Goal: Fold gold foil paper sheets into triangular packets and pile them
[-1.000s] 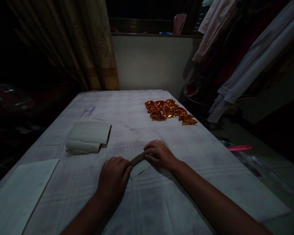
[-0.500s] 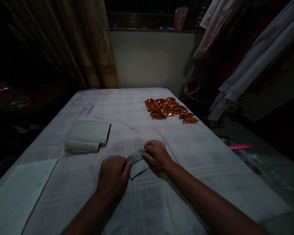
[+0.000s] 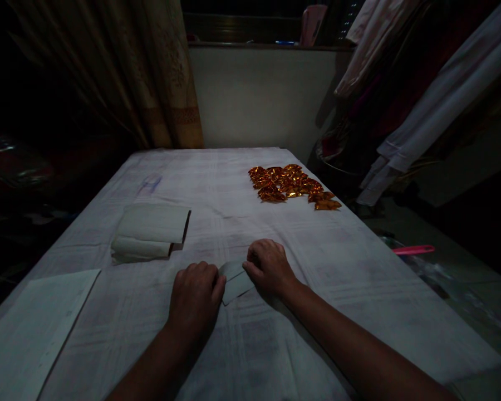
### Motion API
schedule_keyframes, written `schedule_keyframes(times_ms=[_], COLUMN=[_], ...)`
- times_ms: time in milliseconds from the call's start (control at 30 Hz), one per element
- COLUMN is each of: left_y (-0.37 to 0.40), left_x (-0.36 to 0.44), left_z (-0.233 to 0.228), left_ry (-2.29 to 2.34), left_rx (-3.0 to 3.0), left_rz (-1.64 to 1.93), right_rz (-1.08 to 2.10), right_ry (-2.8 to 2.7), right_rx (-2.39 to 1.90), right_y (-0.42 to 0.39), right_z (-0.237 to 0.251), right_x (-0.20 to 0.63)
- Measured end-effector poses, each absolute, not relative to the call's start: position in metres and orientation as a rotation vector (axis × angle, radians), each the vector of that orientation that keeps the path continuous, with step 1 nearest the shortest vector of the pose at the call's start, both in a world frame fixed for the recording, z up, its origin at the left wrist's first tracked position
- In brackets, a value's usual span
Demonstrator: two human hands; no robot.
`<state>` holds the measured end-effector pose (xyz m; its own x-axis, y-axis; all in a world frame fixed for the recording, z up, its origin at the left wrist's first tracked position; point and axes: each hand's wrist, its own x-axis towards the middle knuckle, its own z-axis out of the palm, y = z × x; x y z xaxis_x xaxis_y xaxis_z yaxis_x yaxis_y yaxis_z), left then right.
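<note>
A small pale paper piece (image 3: pixel 235 281) lies folded on the white cloth-covered table (image 3: pixel 300 262) between my two hands. My left hand (image 3: pixel 194 301) presses its left end with curled fingers. My right hand (image 3: pixel 268 266) pinches and presses its right end. Most of the paper is hidden under my fingers. A pile of shiny orange-gold foil pieces (image 3: pixel 292 185) lies further back on the right. A stack of pale folded sheets (image 3: pixel 150 231) sits to the left of my hands.
A large pale sheet (image 3: pixel 29 328) lies at the near left corner. A curtain (image 3: pixel 150 72) hangs behind the table, and garments (image 3: pixel 421 94) hang at the right. A pink object (image 3: pixel 413 249) lies on the floor to the right.
The raised flap of the paper has come down flat between my hands. Both hands stay on it, with my right hand drawn slightly closer.
</note>
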<state>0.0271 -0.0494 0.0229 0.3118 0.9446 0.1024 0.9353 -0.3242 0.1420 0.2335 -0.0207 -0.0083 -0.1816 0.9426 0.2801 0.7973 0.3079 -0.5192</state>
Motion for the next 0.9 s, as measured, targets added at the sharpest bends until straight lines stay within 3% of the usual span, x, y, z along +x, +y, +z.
schedule_keyframes(times_ms=[300,633,900], left_y=[-0.050,-0.050,-0.052], left_x=[0.027,0.024,0.030], left_z=[0.018,0.022,0.030], left_ry=[1.823,1.800,1.562], left_rx=[2.355,2.299,2.625], left_rz=[0.481,0.401,0.328], right_rz=[0.300,0.358,0.356], right_ry=[-2.065,-2.128,-2.084], right_rx=[-1.631,-2.014,-2.030], right_y=[-0.023,-0.017,-0.017], right_z=[-0.009,0.005,0.005], right_x=[0.218,0.233,0.234])
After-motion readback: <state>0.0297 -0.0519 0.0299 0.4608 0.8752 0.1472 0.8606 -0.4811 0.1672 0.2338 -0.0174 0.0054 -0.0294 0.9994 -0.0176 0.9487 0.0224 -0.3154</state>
